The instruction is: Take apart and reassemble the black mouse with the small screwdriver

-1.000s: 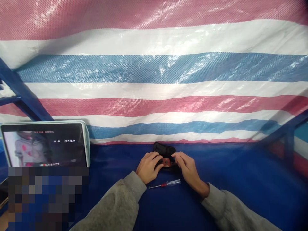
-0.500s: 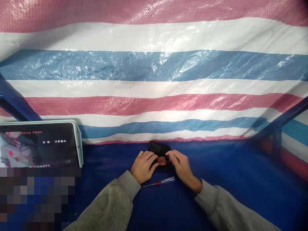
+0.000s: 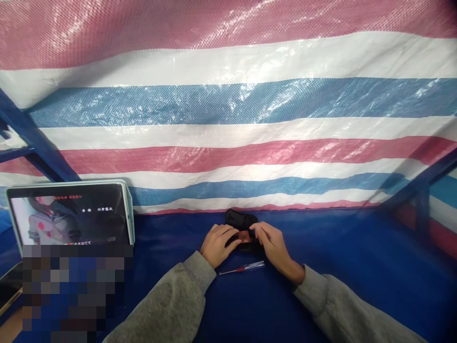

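Note:
An opened black casing, which looks like the base of a computer mouse, lies on the blue surface with an orange-red circuit board (image 3: 244, 237) in it. My left hand (image 3: 218, 244) grips its left side, thumb along the near edge and fingers over the far edge. My right hand (image 3: 273, 243) is closed at its right side, fingertips bent together by the board's corner; what they pinch is hidden. Just beyond lies a black shell (image 3: 240, 219), seemingly the mouse's cover. A screwdriver (image 3: 246, 268) with a clear handle and red collar rests on the near side, touched by neither hand.
A tablet (image 3: 130, 214) in a pale case stands at the left, its screen lit. Below it, part of the picture is pixelated, beside a dark phone-like device (image 3: 10, 286). Striped sheeting (image 3: 228, 102) hangs behind the blue surface (image 3: 171, 228), with blue frame bars (image 3: 423, 190) at both sides.
The view has turned slightly left, so everything sits further right and more of the tablet shows. A dark device has come into view at lower left. Both hands keep nearly the same hold.

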`<state>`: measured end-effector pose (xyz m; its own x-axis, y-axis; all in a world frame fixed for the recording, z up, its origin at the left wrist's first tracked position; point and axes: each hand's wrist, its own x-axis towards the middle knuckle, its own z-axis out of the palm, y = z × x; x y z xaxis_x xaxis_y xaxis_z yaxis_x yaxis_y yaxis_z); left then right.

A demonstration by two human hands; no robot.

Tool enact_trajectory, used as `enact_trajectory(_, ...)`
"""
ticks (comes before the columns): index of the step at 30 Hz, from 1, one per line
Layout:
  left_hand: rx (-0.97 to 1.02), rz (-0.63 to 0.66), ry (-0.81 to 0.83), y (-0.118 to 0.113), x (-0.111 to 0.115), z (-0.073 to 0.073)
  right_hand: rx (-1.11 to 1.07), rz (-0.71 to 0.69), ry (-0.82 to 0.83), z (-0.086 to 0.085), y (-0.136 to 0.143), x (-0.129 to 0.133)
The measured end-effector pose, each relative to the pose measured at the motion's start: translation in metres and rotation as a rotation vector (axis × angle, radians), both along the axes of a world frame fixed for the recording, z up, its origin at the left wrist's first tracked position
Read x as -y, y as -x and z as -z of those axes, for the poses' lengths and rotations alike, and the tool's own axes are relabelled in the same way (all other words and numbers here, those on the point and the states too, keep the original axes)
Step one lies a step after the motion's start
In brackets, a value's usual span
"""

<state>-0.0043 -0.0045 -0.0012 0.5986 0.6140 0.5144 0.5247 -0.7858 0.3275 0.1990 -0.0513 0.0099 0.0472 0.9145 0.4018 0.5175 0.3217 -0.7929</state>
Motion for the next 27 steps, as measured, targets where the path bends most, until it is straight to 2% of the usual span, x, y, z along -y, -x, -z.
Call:
enact_trajectory(11,0.043,0.071,-0.073,-0.0017,0.0014,-0.0017,-0.008,-0.008,-0.013,0.0022,-0.0012,-0.0019)
enact_trajectory(15,-0.008,0.092,-0.080,-0.0034,0.0010,0.0011,-0.013,-0.014,-0.011,0.0041,-0.0025,-0.0026)
enact_trajectory(19,-0.061,0.073,-0.081,-0.0046,0.0007,0.0027,-0.024,-0.015,0.001,0.0061,-0.0034,-0.0027)
enact_trajectory(27,-0.002,0.020,0.003,0.0021,-0.0037,0.0013,-0.019,-0.020,0.004,0.0048,-0.0034,-0.0022)
